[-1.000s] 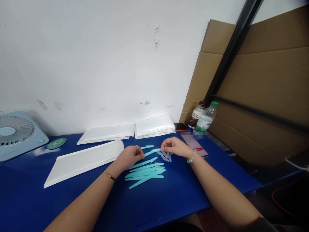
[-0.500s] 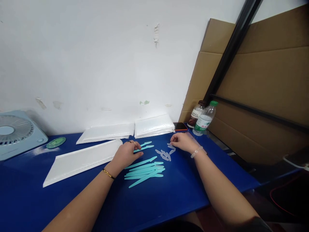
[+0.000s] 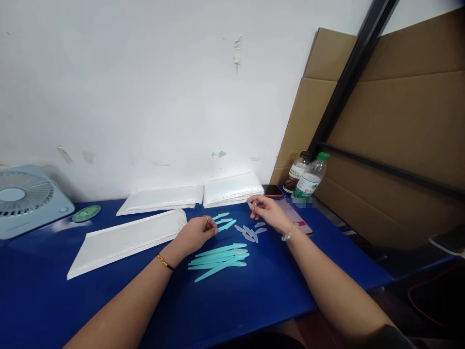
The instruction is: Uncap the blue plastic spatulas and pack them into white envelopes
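Note:
My left hand [image 3: 201,232] is closed on a teal stick [image 3: 227,225], whose wider end points right. Just behind it, two more teal sticks [image 3: 222,215] lie on the blue table, partly hidden by the hand. Several teal sticks [image 3: 218,258] are fanned in a loose pile nearer the front. My right hand [image 3: 267,212] pinches a small clear cap [image 3: 250,205] between thumb and index finger, raised above the table. Several clear caps [image 3: 248,233] lie scattered between and below the hands.
White padded envelopes [image 3: 127,237] lie at the left, with two stacks [image 3: 232,189] along the wall. A fan [image 3: 29,201] and green disc [image 3: 86,213] are far left. Two bottles [image 3: 308,182], a black phone [image 3: 273,190] and a pink phone [image 3: 296,215] are at the right.
My left hand has taken hold of a teal stick from above the pile and lifted it rearward. My right hand has picked up a clear cap and moved slightly left and back.

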Demonstrator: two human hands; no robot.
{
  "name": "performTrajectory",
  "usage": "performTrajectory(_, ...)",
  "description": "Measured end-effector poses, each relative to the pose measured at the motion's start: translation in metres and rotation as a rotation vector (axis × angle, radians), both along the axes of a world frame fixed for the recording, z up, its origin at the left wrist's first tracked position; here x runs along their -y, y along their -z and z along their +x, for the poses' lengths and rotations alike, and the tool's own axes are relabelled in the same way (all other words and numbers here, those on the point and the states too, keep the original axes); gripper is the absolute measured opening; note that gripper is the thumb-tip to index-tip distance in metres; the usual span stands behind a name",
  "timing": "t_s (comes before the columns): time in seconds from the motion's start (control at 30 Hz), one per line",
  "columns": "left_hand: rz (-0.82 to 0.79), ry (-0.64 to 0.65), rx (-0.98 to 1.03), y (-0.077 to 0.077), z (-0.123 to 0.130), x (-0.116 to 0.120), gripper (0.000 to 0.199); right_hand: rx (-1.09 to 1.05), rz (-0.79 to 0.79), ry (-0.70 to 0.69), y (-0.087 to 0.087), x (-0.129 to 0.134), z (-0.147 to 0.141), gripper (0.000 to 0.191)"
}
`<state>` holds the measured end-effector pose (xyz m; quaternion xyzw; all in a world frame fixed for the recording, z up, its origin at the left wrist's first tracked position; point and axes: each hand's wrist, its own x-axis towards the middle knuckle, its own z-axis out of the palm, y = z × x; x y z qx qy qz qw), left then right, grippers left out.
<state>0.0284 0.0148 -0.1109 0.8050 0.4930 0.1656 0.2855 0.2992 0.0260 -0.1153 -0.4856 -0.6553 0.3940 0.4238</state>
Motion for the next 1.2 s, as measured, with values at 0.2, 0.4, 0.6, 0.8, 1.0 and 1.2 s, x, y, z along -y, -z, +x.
performTrajectory(0.2, -0.156, 0.042, 0.292, 0.002, 0.001, -0.002, 0.021, -0.247, 0.005, -0.095, 0.002, 0.005, -0.017, 0.025)
performTrajectory(0.4, -0.207, 0.026, 0.307, 0.005, 0.002, -0.003, 0.021, -0.294, 0.038, -0.114, 0.005, 0.007, -0.024, 0.026)
performTrajectory(0.6, -0.209, 0.023, 0.295, 0.004, 0.003, -0.004, 0.021, -0.279, 0.020, -0.114, 0.005, 0.012, -0.035, 0.028)
performTrajectory(0.8, -0.135, 0.018, 0.257, 0.002, 0.003, -0.003, 0.022, -0.183, -0.065, -0.193, 0.004, 0.015, -0.038, 0.029)
performTrajectory(1.0, 0.244, -0.117, -0.015, 0.002, -0.005, -0.007, 0.019, 0.440, 0.195, -0.047, 0.002, 0.012, -0.022, 0.017)
performTrajectory(1.2, 0.164, 0.105, -0.099, -0.007, 0.003, 0.007, 0.025, 0.673, 0.203, -0.113, 0.010, 0.009, -0.026, 0.010)
